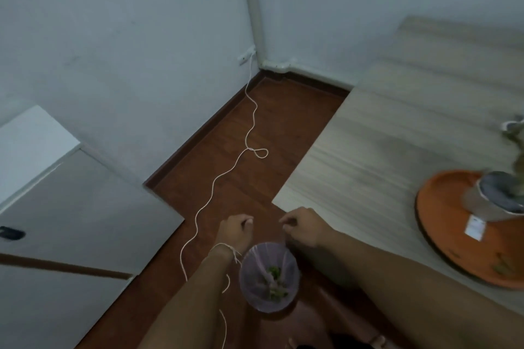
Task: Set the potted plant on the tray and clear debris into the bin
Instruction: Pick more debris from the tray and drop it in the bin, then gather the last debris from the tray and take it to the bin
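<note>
Both your hands are hovering over the floor, just past the near corner of the surface [397, 127].

Your left hand [236, 231] is curling loosely, fingers [247, 221] folded in toward the palm. Whether anything is pinched inside, you cannot tell from here. A thin string is looping around that wrist.

Your right hand [304, 228] is also curling, its fingertips drawn together as if nipping something small. The blur is hiding whether a scrap is actually in there.

The bin [269, 276] is sitting on the floor directly below and between the two hands, mouth up, lined with a pale bag. Green bits [274, 280] are lying at the bottom. Both hands are hanging just beyond its far rim, about equally near, so a drop needs a small pull back toward you.

The potted plant [507, 187] is already standing on the orange tray [442, 215], well off to your right on the surface and blurred. A few scraps [503, 266] are lying on the near part of the tray. Your right hand is the nearer one for fetching those.

A white cable [226, 176] is trailing across the floor from the wall, passing left of the bin.
</note>
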Tool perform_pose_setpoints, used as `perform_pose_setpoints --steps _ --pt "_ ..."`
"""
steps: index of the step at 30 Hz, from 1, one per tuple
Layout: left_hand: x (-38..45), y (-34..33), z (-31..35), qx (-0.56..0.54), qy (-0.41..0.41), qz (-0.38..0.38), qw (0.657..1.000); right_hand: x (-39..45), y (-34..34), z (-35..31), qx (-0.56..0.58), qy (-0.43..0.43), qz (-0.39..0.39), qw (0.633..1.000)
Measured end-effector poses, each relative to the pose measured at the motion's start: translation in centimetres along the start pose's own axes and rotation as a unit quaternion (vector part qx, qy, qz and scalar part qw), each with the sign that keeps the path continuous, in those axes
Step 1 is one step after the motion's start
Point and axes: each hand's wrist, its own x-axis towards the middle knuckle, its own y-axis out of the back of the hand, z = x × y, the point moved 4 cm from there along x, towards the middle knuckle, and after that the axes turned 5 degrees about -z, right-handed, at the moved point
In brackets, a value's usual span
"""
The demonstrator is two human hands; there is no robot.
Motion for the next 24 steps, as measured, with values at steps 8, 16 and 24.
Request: perform_pose_setpoints --steps 8,16,24 --pt "4.0 -1.6 14.4 0.005 -0.104 -0.005 0.995 -6.9 11.6 5.4 0.053 -0.005 0.124 0.991" --pt "3.2 -12.1 28.4 0.081 -0.210 -0.134 0.965 -16.9 19.7 17.2 0.047 -0.091 0.208 0.973" --pt "0.4 -23.1 37.5 0.194 -0.267 -0.249 0.910 -24.0 20.8 31.5 0.020 -0.237 0.173 0.956"
